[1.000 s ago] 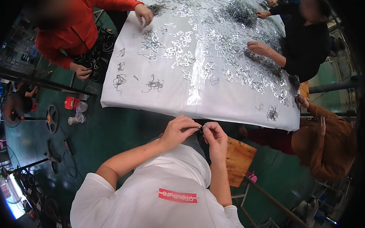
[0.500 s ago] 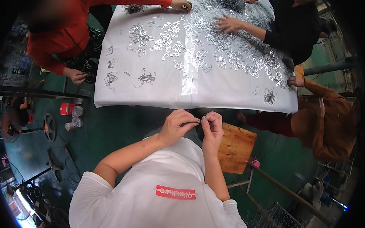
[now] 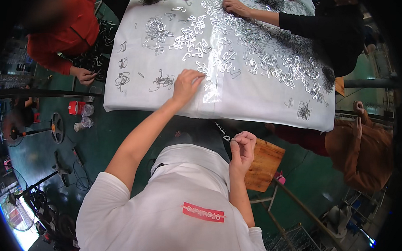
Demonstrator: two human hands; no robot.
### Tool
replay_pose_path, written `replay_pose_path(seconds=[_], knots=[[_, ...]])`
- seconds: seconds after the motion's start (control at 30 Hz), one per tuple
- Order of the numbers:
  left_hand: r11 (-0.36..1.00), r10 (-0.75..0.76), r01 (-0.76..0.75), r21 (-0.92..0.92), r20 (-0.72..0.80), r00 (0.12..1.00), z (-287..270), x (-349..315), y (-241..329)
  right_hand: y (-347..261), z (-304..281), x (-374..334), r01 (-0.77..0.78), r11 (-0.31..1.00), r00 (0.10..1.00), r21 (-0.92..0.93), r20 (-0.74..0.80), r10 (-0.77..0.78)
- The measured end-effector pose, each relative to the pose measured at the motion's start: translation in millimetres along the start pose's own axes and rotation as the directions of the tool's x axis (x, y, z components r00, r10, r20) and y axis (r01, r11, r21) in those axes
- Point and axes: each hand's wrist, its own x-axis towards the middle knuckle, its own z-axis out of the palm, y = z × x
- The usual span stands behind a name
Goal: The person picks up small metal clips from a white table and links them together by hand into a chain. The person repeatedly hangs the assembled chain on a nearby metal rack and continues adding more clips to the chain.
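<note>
My left hand [image 3: 186,86] reaches over the white-covered table [image 3: 255,103]. Its fingers stretch toward the scattered silvery bent-wire hooks [image 3: 186,38], the thumb a little apart, and nothing shows in its grasp. In front of my body, beyond the table's near edge, my right hand [image 3: 243,147] is closed in a pinch. Between its thumb and fingertips it grips a small chain of metal hooks [image 3: 223,132], which slants up and left from the fingers. Small heaps of darker wire hooks [image 3: 163,81] lie to the left of my left hand.
A person in a red jacket [image 3: 83,24] stands at left. Another person's dark-sleeved arm [image 3: 264,16] reaches over the hooks at the far right. A person in brown [image 3: 359,148] is at right. Beside my right forearm is a wooden board [image 3: 266,165]; a fan [image 3: 56,127] stands left.
My hands have parted: the left has moved forward over the table, while the right stays low, slightly farther right, with the chain now visible. The dark-sleeved person's hand has shifted left and away.
</note>
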Motion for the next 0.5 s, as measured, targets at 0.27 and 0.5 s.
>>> replay_pose_path(seconds=[0.27, 0.5], knots=[[0.844, -0.199, 0.177, 0.506, -0.010, 0.980, 24.7, 35.5, -38.9, -0.4, -9.9, 16.0, -0.001, 0.998, 1.000, -0.068, -0.012, 0.000], [0.957, -0.220, 0.212, 0.197, 0.017, 0.975, 41.2, 38.9, -47.5, 1.1, -7.0, 21.9, 0.032, 0.996, 0.999, -0.087, -0.003, -0.032]])
